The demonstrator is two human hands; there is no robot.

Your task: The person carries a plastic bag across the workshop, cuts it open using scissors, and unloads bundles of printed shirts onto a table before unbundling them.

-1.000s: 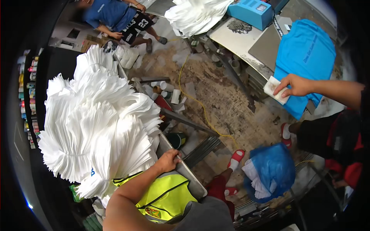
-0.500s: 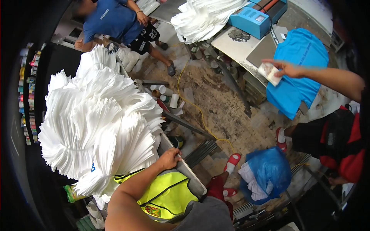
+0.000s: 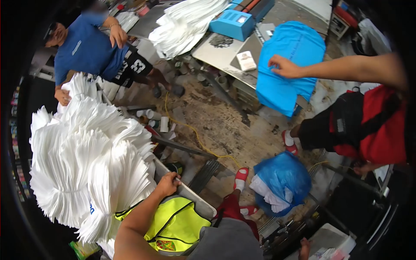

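My left hand is curled over the metal rim of a table, beside a large heap of white cloth bundles. A neon yellow vest lies under my forearm. At the bottom edge, my right hand is small, dark and partly cut off, near a pale tray; its finger pose is unclear. A co-worker's hand hovers over a blue shirt, apart from a small white block on the far table.
A person in blue touches the white heap's far end. More white cloth and a blue machine stand on the far table. On the floor are a blue bag and a yellow cable. A co-worker in red stands at right.
The co-worker has let go of the white block, now on the far table. The person in blue has come to the heap. My view has turned right; my right hand has appeared.
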